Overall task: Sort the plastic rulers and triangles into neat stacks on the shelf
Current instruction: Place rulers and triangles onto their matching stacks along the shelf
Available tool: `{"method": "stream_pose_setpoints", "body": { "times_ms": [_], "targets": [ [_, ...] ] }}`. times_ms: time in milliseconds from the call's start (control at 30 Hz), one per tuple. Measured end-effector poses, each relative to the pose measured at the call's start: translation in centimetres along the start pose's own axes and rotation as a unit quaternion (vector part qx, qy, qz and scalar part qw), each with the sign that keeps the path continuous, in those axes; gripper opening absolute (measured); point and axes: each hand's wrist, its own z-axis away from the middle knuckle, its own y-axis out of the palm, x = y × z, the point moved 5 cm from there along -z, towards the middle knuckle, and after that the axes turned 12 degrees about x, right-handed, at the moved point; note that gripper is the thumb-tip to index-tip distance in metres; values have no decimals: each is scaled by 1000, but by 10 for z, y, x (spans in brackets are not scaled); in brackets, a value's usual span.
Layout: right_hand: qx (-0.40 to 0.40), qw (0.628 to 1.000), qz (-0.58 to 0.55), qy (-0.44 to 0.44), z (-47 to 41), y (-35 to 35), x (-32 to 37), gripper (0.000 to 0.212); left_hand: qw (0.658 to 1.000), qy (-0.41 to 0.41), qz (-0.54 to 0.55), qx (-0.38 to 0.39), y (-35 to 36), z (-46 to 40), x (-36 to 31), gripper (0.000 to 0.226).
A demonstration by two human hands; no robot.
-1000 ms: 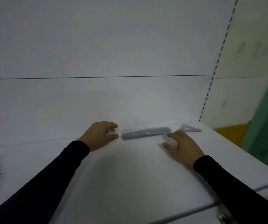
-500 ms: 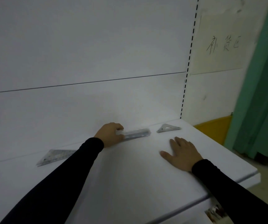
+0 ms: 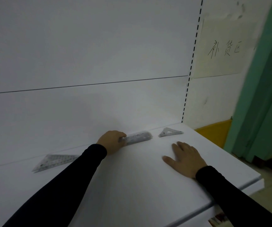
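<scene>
Left hand (image 3: pixel 111 141) fingers curled on ruler stack (image 3: pixel 137 136) end | right hand (image 3: pixel 186 158) flat, fingers spread on shelf (image 3: pixel 132 185) | rulers likely light, stiff, slippery; hold by long edges.

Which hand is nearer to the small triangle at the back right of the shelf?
The right hand. It lies flat on the shelf, in front of the small triangle. The left hand is farther left, holding the rulers.

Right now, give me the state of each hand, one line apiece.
Left hand: fingers curled round the end of the stack of straight rulers on the shelf.
Right hand: open, flat on the shelf, holding nothing.
</scene>
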Motion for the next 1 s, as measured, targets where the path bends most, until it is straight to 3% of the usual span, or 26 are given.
{"method": "stream_pose_setpoints", "body": {
  "times_ms": [367, 567, 700, 800, 1000],
  "targets": [
    [5, 999, -18, -35, 0, -6, 1, 77, 999, -11, 12, -42, -15, 34, 10, 50],
    [-63, 981, -32, -182, -1, -28, 40, 71, 992, -62, -6, -114, -26, 112, 29, 76],
    [-44, 950, -45, -305, -3, -31, 94, 82, 977, -137, 14, -163, -27, 179, 44, 59],
    [-34, 926, -59, -372, 1, -27, 139, 89, 966, -181, 5, -185, -25, 232, 56, 76],
    [-29, 878, -76, -472, 41, -22, 239, 82, 935, -287, -11, -210, -29, 337, 88, 86]
  ]
}}
